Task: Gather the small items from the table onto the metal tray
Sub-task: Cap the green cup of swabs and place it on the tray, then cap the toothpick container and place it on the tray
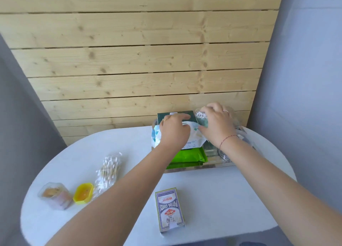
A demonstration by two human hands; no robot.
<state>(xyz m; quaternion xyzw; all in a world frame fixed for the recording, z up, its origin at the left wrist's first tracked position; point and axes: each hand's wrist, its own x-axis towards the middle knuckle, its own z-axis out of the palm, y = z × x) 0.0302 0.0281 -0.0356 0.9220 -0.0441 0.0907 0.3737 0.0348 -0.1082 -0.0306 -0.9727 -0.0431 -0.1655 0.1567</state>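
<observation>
The metal tray (212, 165) sits at the far right of the white table (212, 190), mostly hidden under piled goods. On it lie a green packet (190, 156), a white patterned pack (194, 137), a dark green box (185, 116) and a clear tub of cotton swabs (200, 116). My left hand (174, 133) rests on the white pack with fingers curled over it. My right hand (216, 124) lies over the swab tub and the pack's right end. A card box (169, 211), a bag of cotton swabs (109, 170), a yellow lid (83, 193) and a clear jar (55, 195) lie on the table.
A wooden plank wall (138, 60) stands right behind the table. Grey walls close in on both sides. Crinkled clear plastic (244, 136) lies at the tray's right edge. The table's front edge curves near the card box.
</observation>
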